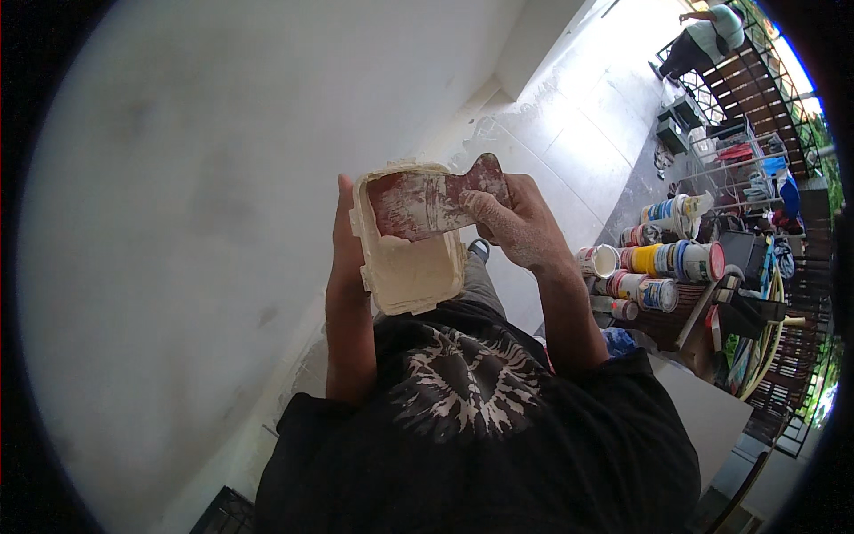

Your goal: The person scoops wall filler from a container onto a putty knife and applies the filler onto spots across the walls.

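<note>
Pinching the scraper (418, 205) by its handle, the right hand (523, 224) has its thumb pressed on the near face; the other fingers go behind, where I cannot see them. I have the left hand (345, 233) closed around the left side of the tub (363, 258), holding it up in front of the shirt (471, 392), and most of those fingers are hidden too. The blade lies across the far part of the tub's mouth, covering what is under it; how deep its edge sits, I cannot tell. At the lower left a black object (222, 512) is cut off, too dark for me to identify, and near the upper right rim a person (712, 40) shows very small.

Printed labels in blue, yellow and red wrap the buckets (654, 260) at the right, but their lettering is too small for me to read from here. The shirt carries a pale radiating pattern.

The tub holds smooth cream paste (411, 274), with more smeared on its rim and dried streaks on the scraper. Among the clustered buckets, one has a red end; I cannot make out their contents.
</note>
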Available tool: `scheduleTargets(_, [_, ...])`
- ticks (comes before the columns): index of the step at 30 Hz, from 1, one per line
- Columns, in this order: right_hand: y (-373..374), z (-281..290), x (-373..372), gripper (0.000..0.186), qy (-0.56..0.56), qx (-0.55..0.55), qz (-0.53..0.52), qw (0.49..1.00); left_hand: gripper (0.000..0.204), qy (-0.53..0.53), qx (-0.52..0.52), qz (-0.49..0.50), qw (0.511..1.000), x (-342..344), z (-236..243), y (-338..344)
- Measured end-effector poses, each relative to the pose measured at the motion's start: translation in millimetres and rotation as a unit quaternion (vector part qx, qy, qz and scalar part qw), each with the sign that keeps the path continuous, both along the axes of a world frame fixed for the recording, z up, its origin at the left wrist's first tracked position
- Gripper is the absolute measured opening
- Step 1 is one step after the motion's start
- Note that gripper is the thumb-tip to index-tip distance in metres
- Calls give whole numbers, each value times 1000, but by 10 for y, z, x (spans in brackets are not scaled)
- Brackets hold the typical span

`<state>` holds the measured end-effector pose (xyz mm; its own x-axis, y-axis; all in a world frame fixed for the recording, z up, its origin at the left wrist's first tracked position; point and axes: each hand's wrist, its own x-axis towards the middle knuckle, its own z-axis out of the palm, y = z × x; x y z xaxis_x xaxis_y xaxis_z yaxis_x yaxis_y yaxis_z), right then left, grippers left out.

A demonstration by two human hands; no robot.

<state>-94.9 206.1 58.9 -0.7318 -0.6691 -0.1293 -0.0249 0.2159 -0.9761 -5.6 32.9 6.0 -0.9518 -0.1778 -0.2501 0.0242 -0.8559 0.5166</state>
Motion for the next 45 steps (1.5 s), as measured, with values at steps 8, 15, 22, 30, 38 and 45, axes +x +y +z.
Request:
scheduleTargets(8, [-22,103,88,34,66,4,2,998,66,-1,12,-27,1000,3,-92,-57])
scheduleTargets(15, [9,210,136,30,112,39,33,992,67,-7,20,-36,999,19,-100,-73])
scheduleTargets(22, [71,224,101,34,249,18,68,966,69,-25,-17,-102,994,26,-129,-86])
scheduleTargets(30, [97,307,59,23,286,23,170,943,69,-78,-123,-91,985,60,-11,-41])
scheduleTargets(38, [318,264,15,25,183,48,112,976,77,91,18,-37,995,67,-113,-94])
scheduleTargets(45, [319,33,220,25,231,-24,-16,973,76,121,30,83,989,23,-154,22])
